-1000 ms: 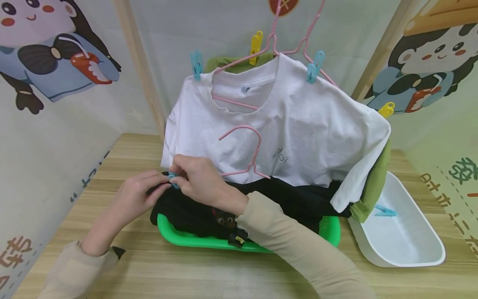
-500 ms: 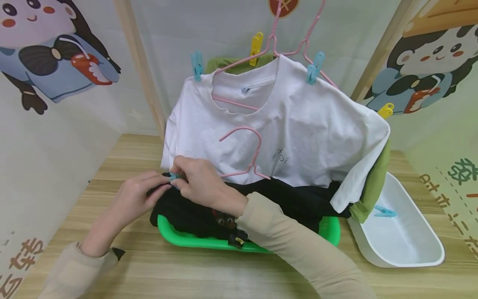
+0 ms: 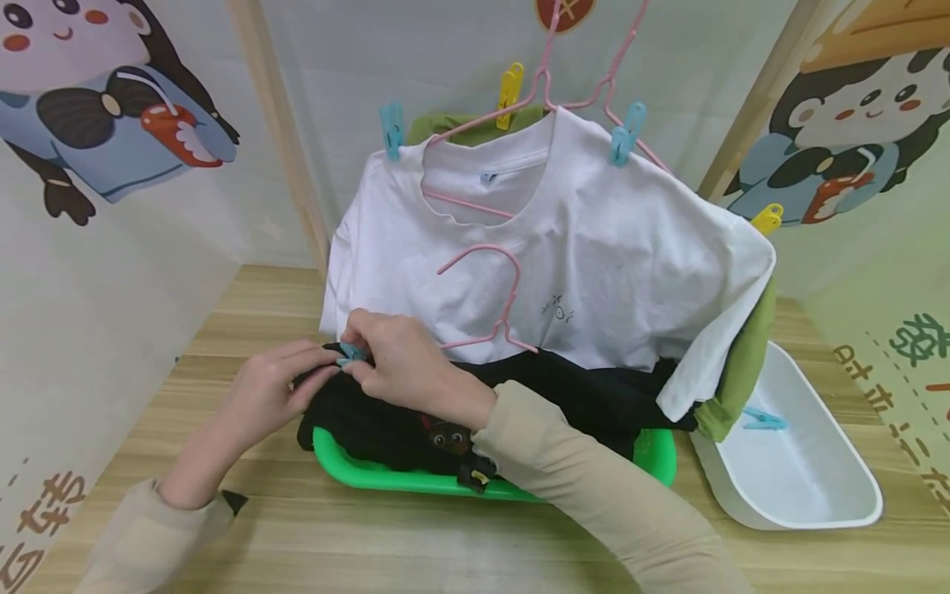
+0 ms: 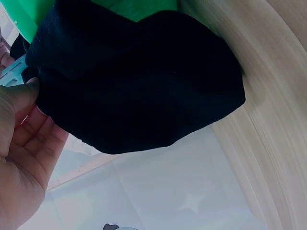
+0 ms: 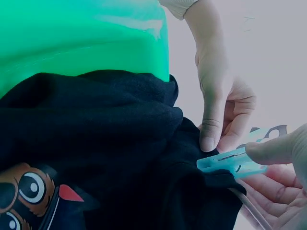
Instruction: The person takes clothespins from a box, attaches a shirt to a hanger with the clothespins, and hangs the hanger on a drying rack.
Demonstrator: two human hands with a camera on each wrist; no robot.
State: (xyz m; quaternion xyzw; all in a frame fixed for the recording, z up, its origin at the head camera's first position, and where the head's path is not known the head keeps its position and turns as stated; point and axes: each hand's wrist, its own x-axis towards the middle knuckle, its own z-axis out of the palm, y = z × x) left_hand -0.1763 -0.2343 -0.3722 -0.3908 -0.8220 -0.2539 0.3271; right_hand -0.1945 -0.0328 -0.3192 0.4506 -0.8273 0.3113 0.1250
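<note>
A black garment [image 3: 579,396] with a cartoon face print lies over the green basket [image 3: 356,476], and the pink hanger [image 3: 512,301] stands up out of it. My left hand [image 3: 270,384] pinches the garment's left end between thumb and fingers, seen closely in the left wrist view. Right beside it, my right hand [image 3: 408,363] pinches a light blue clothespin [image 5: 230,163] by its handles. In the right wrist view the clothespin's tip lies over the fabric edge, with a thin hanger rod [image 5: 252,211] coming out below. Whether its tip is clamped is hard to tell.
Behind the basket hangs a white T-shirt [image 3: 623,247] on a pink hanger, pinned by blue clothespins [image 3: 627,134]. An olive green garment [image 3: 745,371] shows behind it, with yellow clothespins [image 3: 509,95]. A white bin [image 3: 809,487] on the right holds one blue clothespin [image 3: 764,419].
The blue clothespin in my right hand has turned from steep to a flatter slant at the garment's end. The hanger's hook has shifted up slightly. My left hand stays almost still.
</note>
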